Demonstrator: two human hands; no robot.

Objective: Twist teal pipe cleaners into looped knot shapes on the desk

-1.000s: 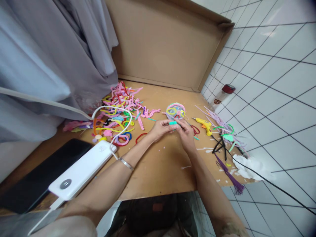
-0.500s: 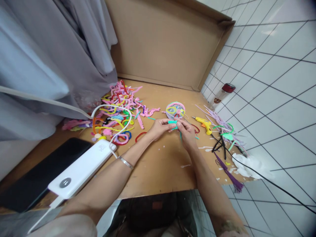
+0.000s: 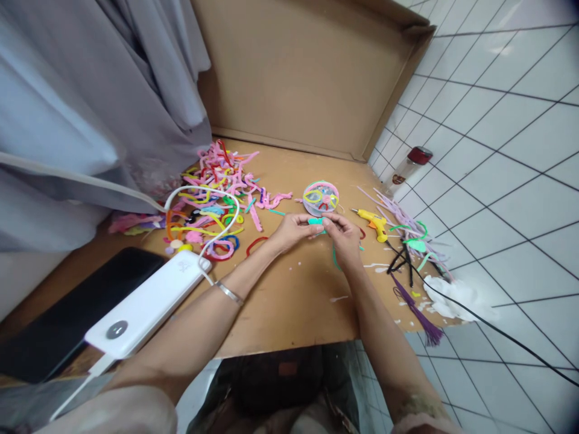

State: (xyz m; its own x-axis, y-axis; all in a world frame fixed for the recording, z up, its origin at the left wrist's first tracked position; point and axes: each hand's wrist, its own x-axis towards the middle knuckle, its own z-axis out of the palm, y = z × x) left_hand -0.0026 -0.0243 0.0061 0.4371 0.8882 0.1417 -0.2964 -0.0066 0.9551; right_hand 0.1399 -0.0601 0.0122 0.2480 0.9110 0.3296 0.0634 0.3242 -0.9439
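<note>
Between my fingertips is a small turquoise piece that looks like coiled pipe cleaner [image 3: 317, 223]. My left hand [image 3: 292, 232] pinches its left side, and my right hand [image 3: 342, 240] pinches its right side; both are closed. A turquoise strand [image 3: 335, 258] hangs below, beside my right palm. Just beyond the fingers stands a round decorated piece [image 3: 321, 198] with a pink rim and yellow loops. The yellow glue gun [image 3: 372, 223] lies to the right of my right hand. My fingers hide part of the turquoise piece.
A heap of colourful pipe cleaners [image 3: 230, 181] lies at the back left. A white power bank [image 3: 145, 307] and black phone-like slab [image 3: 81, 313] are near left. On the right are lilac stems [image 3: 389, 211], a purple tassel [image 3: 418, 313], a black cord [image 3: 479, 322] and a clear bottle [image 3: 409, 169].
Both hands stay closed on the turquoise piece, with the fingers shifting slightly. More of the hanging turquoise strand shows beside my right hand. The view has moved a little.
</note>
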